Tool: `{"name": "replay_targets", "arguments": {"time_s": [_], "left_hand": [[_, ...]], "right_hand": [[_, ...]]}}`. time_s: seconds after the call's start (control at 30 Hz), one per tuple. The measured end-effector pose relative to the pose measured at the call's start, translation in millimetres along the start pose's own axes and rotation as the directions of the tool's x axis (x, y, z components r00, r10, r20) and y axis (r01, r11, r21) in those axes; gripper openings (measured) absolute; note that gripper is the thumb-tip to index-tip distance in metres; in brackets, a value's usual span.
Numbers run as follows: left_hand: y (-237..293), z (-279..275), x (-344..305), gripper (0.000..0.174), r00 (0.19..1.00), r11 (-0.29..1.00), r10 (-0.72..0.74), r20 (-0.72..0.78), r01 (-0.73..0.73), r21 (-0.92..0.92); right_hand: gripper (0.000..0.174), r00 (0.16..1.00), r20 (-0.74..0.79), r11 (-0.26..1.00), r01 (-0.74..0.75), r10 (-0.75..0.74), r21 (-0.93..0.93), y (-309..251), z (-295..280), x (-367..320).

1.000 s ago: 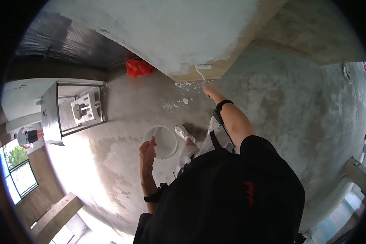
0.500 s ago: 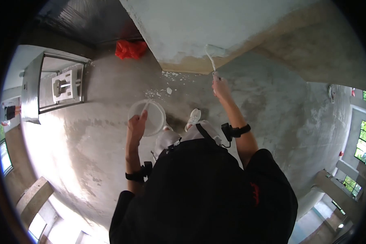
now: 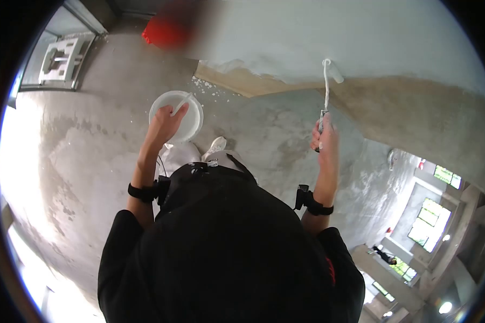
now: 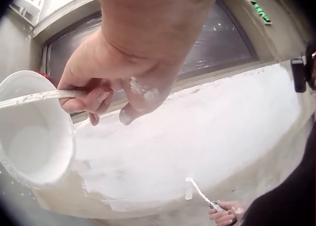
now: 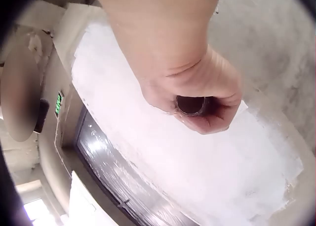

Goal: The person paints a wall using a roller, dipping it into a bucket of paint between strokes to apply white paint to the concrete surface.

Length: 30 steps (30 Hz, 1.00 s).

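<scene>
My left hand (image 3: 167, 123) grips the thin handle (image 4: 39, 96) of a white bucket (image 3: 199, 117), which hangs beside my legs. White shows inside the bucket in the left wrist view. My right hand (image 3: 327, 139) holds a paint roller (image 3: 326, 89), its fingers curled round the grip. The roller's sleeve (image 3: 335, 73) lies at the lower border of the white coat on the wall (image 3: 285, 37), where bare tan surface begins. In the right wrist view the dark hollow end of the roller grip (image 5: 190, 105) pokes out of the fist. White smears mark both hands.
White flecks (image 3: 213, 88) lie on the grey floor (image 3: 264, 134) under the wall's corner. A red plastic bag (image 3: 164, 33) sits at the upper left, and a metal-framed stand (image 3: 59, 59) is left of it. A film-covered window (image 5: 118, 176) adjoins the painted wall.
The roller has travelled rightwards along the lower wall, away from the corner, with my right hand round it. My body and view have turned, and the bucket has swung along with my left hand.
</scene>
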<state>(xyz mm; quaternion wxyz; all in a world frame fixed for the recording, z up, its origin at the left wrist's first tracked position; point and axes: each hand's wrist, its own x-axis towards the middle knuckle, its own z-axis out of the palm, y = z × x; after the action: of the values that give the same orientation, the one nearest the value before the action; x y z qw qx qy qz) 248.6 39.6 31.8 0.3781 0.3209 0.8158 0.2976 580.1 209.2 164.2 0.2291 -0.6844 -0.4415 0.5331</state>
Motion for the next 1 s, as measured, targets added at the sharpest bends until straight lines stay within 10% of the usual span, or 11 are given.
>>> {"name": "replay_targets", "arguments": {"time_s": [0.67, 1.0], "left_hand": [[-28.4, -37.1, -31.7, 0.055, 0.918, 0.912, -0.379, -0.114, 0.350, -0.212], [-42.6, -40.9, -31.6, 0.055, 0.887, 0.891, -0.437, -0.152, 0.404, -0.207]], "right_hand": [[0.041, 0.964, 0.020, 0.820, -0.213, 0.264, -0.531, 194.8, 191.3, 243.9], [0.044, 0.974, 0.050, 0.942, -0.198, 0.219, -0.271, 178.0, 135.8, 191.5]]}}
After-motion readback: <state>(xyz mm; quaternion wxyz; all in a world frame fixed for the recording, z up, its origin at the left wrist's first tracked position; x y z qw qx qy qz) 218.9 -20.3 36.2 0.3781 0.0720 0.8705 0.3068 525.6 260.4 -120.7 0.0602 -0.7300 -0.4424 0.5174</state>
